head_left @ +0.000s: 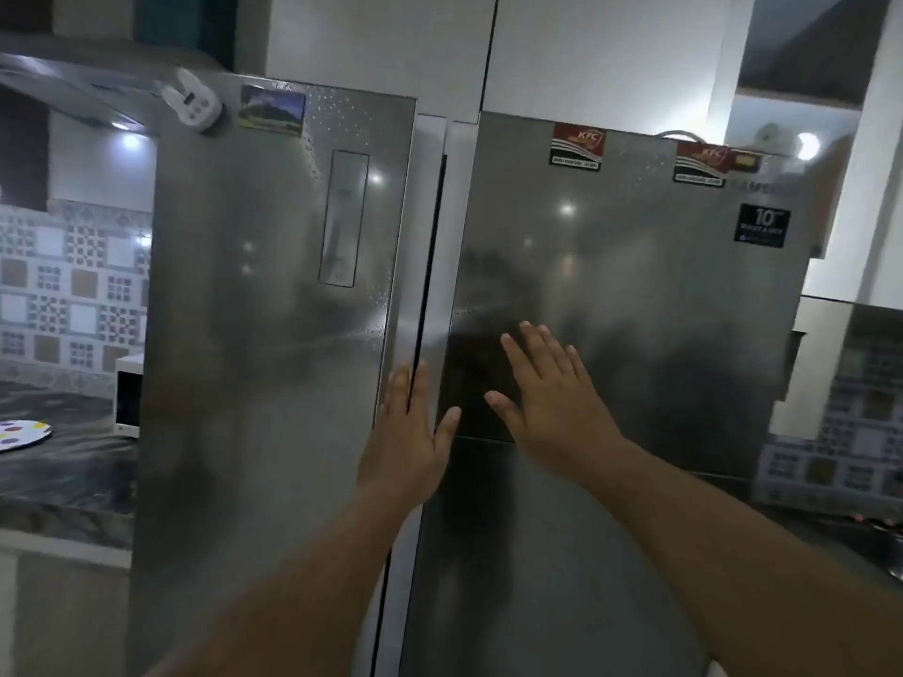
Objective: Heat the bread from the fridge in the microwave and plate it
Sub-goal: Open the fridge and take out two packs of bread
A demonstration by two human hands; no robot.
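Two steel doors make up the fridge (611, 334), and both look shut, so the bread is not in view and presumably sits somewhere behind them. Your two hands are empty with fingers spread: the left hand (405, 432) lies over the dark seam between the doors, fingertips at the inner edge of the left door (264, 310), while the right hand (552, 403) is flat against, or just off, the right door (635, 383); blur hides which. To open well, I would hook your left fingers into that seam rather than press the panel, pull along the door's swing, and use the right hand to steady the other door. To the left of the fridge runs one dark worktop (58, 461), carrying one white appliance (128, 395), probably the microwave, and one spotted plate (22, 432) beside it. On the fridge's face I count four magnets or stickers near the top edge, one black warranty label (762, 226), and one white rabbit-shaped gadget (191, 99) at the upper left corner.
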